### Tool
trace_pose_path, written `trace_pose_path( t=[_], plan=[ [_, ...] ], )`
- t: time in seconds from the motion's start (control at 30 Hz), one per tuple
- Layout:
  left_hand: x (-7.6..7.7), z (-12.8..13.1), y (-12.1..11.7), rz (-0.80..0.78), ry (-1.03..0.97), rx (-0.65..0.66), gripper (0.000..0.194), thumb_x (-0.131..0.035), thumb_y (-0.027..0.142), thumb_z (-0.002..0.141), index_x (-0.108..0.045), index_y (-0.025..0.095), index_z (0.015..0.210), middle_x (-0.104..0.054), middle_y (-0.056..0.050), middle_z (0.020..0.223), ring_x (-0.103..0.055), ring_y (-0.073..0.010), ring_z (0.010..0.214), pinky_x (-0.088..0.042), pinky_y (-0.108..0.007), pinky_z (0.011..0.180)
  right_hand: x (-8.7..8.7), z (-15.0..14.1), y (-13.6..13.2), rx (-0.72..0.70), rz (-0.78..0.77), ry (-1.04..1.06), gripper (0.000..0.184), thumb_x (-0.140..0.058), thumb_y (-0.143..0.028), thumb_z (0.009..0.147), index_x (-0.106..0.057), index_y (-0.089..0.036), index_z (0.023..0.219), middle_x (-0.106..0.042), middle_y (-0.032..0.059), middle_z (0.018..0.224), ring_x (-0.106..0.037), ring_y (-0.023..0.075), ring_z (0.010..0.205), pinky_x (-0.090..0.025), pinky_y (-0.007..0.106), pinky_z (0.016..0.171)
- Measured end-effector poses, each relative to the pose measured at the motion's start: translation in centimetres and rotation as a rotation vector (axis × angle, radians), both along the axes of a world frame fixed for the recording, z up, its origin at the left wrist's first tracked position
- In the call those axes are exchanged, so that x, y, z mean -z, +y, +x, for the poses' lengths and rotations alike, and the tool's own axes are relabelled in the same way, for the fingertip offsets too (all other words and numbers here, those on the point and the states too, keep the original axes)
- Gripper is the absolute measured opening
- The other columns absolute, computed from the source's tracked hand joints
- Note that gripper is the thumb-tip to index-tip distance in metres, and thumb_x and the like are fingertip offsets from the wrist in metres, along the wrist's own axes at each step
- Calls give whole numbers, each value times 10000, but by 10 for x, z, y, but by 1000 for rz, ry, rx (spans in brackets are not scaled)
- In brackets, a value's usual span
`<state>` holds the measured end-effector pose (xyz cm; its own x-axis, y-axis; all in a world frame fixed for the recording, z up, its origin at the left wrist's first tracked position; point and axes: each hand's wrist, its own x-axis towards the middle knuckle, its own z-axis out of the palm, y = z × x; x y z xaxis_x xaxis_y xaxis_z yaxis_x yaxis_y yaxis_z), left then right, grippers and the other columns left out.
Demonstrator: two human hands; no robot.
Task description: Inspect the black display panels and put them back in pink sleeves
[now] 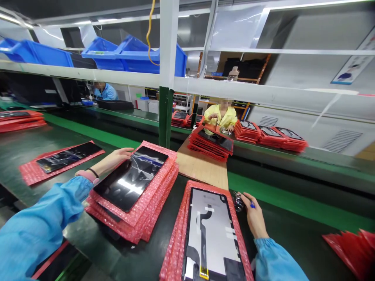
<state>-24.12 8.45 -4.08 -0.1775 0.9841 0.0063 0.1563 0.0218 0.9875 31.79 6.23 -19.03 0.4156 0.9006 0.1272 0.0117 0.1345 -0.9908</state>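
The left hand [113, 160] rests on a stack of bubble-wrapped screens [131, 187], which blocks its way at 4 o'clock. A second stack [209, 234] stands at the right hand's [255, 215] 9 o'clock; the surface [293, 242] offers passage at 3 o'clock.

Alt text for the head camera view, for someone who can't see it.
A person's left hand touches a black display panel on a stack of red bubble-wrap sleeves on a green workbench; the right hand is beside a silver-backed panel.
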Motion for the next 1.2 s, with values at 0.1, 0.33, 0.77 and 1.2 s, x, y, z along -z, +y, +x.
trace_pose_path(
  t=[0.1, 0.33, 0.77, 1.2],
  plan=[
    [0, 8, 2, 78, 125, -41, 451, -747, 149, 496, -684, 186, 941, -712, -106, 1144, -525, -349, 1245, -400, -403, 1044, -10, -5, -13, 59, 76, 20, 302, -617, -325, 901, -591, -166, 1157, -615, 83, 1194, -615, 236, 1048, -507, 468, 891],
    [-4, 74, -43, 279, 323, 0, 553, -721, 190, 621, -607, 199, 1162, -476, -85, 1463, -213, -303, 1454, -89, -382, 1192, -51, -25, -83, 46, 70, 65, 393, -655, -598, 765, -602, -213, 708, -723, 67, 672, -710, 274, 768, -522, 417, 826],
    [47, 222, -131, -522, -526, 446, 367, -694, 57, 557, -651, 141, 911, -643, -69, 933, -605, -171, 833, -460, -309, 796, -65, -82, -153, -243, -167, -171, 468, -739, -564, 676, -491, -207, 504, -491, -22, 452, -420, 117, 443, -325, 256, 479],
    [42, 226, -120, -520, -579, 366, 419, -662, 7, 575, -597, 157, 961, -643, -51, 959, -601, -145, 844, -441, -296, 844, -64, -89, -155, -214, -178, -407, 393, -618, -419, 650, -325, -247, 451, -324, -58, 429, -300, 113, 449, -225, 281, 505]
  ],
)
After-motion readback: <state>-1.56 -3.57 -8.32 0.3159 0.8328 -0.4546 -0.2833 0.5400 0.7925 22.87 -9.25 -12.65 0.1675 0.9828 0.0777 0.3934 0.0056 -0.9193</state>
